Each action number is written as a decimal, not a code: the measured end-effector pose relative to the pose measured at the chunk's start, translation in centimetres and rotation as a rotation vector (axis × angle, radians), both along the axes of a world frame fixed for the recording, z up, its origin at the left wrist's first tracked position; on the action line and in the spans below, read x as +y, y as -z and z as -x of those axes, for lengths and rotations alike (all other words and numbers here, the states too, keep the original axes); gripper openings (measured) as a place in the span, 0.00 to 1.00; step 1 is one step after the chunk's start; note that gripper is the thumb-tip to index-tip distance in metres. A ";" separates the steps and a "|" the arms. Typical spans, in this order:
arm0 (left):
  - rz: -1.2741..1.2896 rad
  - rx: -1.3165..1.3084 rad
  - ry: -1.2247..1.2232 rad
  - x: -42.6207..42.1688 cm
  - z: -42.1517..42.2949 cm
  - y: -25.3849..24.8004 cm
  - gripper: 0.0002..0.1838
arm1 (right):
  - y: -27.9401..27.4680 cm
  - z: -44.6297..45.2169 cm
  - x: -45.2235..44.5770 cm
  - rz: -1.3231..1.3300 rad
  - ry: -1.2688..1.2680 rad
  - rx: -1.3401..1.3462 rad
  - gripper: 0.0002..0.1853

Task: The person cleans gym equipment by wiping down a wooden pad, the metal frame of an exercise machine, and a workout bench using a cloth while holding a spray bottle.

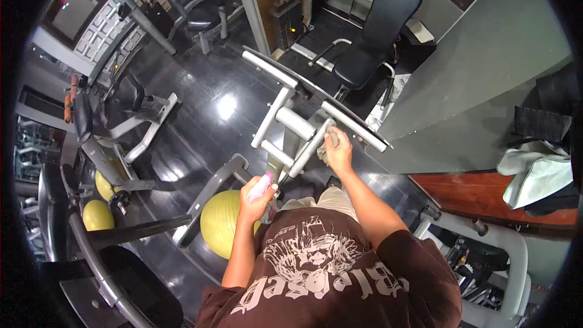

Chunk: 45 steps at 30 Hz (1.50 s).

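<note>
My left hand (255,199) is wrapped round a pale spray bottle (260,188) with a pink part at its top. In my right hand (339,150) is a crumpled greyish cloth (322,154), pressed against a bar of the light grey metal frame (296,123). This frame belongs to a gym machine and stands right in front of me, with two long bars at its far side. The bottle is held just short of the frame's near end. My fingers partly cover both the bottle and the cloth.
A yellow exercise ball (220,223) lies by my left arm, with two more further left. A black padded seat (358,61) stands ahead. Gym machines line the left. At right, a white towel (534,173) hangs over a wooden ledge (449,191).
</note>
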<state>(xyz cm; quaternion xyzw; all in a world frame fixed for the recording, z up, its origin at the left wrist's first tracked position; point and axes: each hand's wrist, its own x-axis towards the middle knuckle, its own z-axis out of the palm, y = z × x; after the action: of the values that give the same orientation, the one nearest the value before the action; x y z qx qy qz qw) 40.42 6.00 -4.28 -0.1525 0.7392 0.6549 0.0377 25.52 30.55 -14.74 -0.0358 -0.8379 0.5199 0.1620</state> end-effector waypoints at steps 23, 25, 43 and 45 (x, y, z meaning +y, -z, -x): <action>-0.009 0.016 -0.120 0.1 -1.0 -1.3 0.08 | -2.6 -0.9 -1.9 -0.764 -0.460 -0.390 0.19; 0.022 0.011 -0.101 -0.4 -1.1 -0.6 0.10 | -1.0 -3.3 -3.2 -0.846 -0.556 -0.374 0.19; 0.056 -0.061 -0.138 -1.0 -2.4 -0.9 0.10 | -0.1 -3.2 -3.7 -0.780 -0.627 -0.404 0.16; 0.046 -0.052 -0.132 -0.6 -1.9 -1.3 0.09 | 1.4 -5.5 -5.0 -0.825 -0.791 -0.401 0.13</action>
<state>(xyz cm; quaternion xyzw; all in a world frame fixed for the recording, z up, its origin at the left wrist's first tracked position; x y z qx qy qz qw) 42.27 5.43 -2.94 -0.2184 0.7413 0.6346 0.0100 31.03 25.54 -16.10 0.2468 -0.9344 0.1559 -0.2043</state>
